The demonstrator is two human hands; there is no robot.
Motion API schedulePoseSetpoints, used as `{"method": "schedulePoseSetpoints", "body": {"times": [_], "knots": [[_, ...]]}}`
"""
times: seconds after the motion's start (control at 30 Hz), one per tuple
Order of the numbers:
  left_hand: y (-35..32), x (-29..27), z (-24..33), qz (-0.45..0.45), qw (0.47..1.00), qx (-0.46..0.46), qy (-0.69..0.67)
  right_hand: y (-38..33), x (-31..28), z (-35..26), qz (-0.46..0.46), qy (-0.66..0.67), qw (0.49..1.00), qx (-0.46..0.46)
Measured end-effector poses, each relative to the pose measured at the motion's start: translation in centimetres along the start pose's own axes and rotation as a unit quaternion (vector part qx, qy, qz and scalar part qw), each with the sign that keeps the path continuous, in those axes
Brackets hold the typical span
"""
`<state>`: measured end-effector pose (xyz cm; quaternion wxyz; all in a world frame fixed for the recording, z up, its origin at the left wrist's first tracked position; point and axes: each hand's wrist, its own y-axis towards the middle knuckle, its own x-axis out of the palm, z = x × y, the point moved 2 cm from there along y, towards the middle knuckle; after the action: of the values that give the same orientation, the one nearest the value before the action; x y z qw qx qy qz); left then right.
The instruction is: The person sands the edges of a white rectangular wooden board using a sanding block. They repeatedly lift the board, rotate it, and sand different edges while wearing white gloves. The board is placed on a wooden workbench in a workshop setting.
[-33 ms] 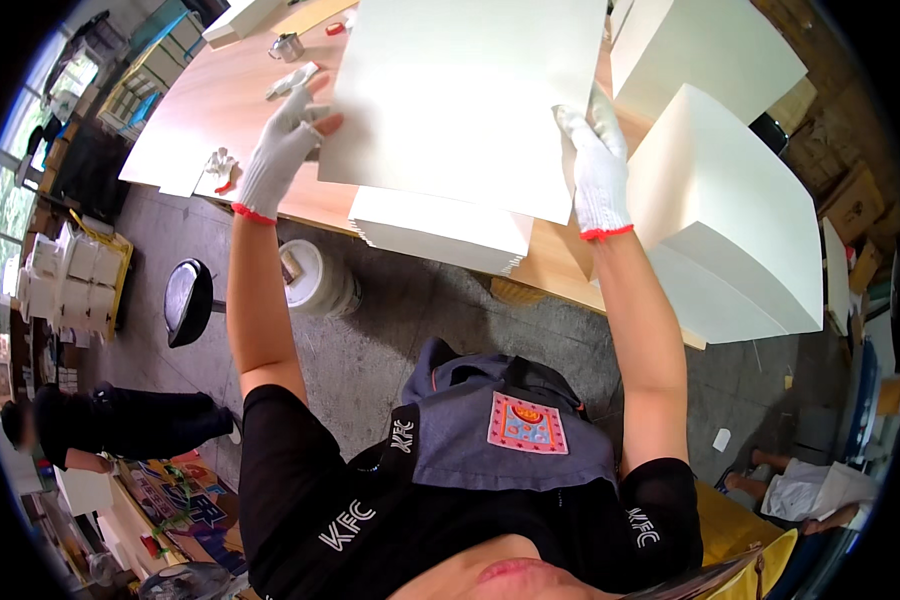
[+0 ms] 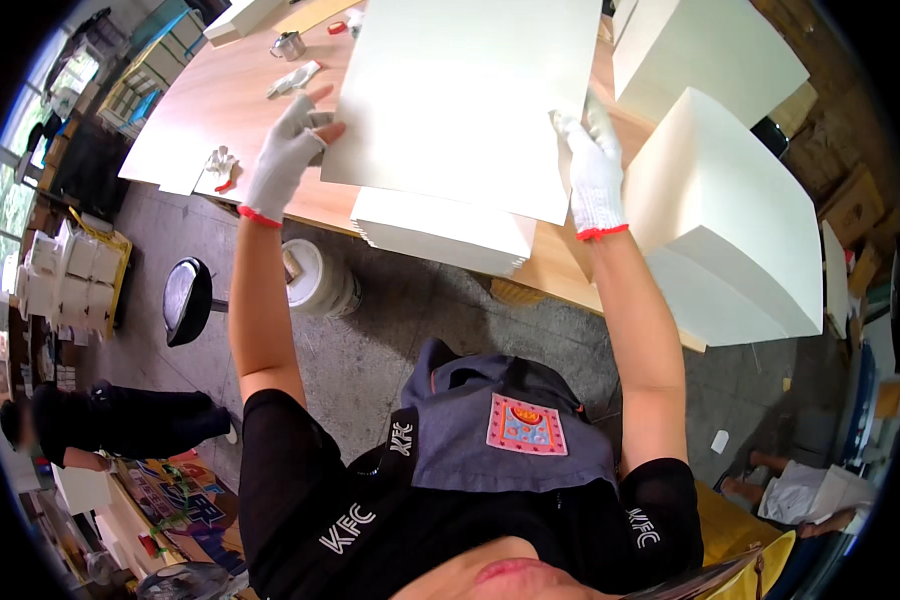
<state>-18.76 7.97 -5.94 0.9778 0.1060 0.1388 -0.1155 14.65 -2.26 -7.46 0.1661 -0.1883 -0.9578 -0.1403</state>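
A large white sheet of board (image 2: 460,100) spans the space between my hands, above a stack of white sheets (image 2: 440,232) at the table's near edge. At its left edge is my left hand (image 2: 288,150), in a white knitted glove with bare fingertips. Its fingers are spread, with the thumb by the edge. My right hand (image 2: 595,165), in a similar red-cuffed glove, grips the right edge, thumb over the sheet and fingers along its side. The sheet's far end runs out of the picture.
Tall white stacks (image 2: 750,260) stand on the right of the wooden table (image 2: 205,110). A metal cup (image 2: 288,45), a spare glove (image 2: 294,79) and red tape (image 2: 336,28) lie at the left. Below stands a white bucket (image 2: 320,280). A person (image 2: 140,425) is at the far left.
The sheet has turned slightly, its far end shifting a little. My left hand has moved slightly right and my right hand slightly left.
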Motion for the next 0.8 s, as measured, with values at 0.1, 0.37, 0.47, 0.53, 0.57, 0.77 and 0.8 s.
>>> {"method": "schedulePoseSetpoints", "body": {"times": [0.1, 0.37, 0.47, 0.53, 0.57, 0.77, 0.8], "knots": [[0.0, -0.4, -4.4, 0.006, 1.0, -0.03, -0.002, 1.1, 0.2, 4.4, 0.011, -0.01, 0.998, 0.055], [-0.6, 1.5, -10.1, -0.098, 0.943, -0.067, 0.31, 1.6, -3.1, 8.4, -0.075, -0.548, 0.831, 0.06], [-2.7, 2.4, -8.3, -0.102, 0.928, -0.048, 0.355, -0.9, -4.3, 5.5, -0.127, -0.676, 0.724, 0.05], [-4.4, 1.9, -7.2, -0.107, 0.928, -0.028, 0.355, -3.4, -3.1, 3.4, -0.223, -0.658, 0.713, 0.094], [-5.2, 1.4, -7.0, -0.116, 0.926, -0.024, 0.358, -4.7, -2.7, 3.2, -0.271, -0.653, 0.701, 0.092], [-6.6, 1.6, -8.2, -0.125, 0.918, -0.03, 0.375, -8.9, -3.1, 4.3, -0.266, -0.739, 0.617, -0.048], [-6.7, 1.7, -8.5, -0.112, 0.921, -0.02, 0.373, -9.1, -3.5, 4.8, -0.259, -0.741, 0.618, -0.047]]}}
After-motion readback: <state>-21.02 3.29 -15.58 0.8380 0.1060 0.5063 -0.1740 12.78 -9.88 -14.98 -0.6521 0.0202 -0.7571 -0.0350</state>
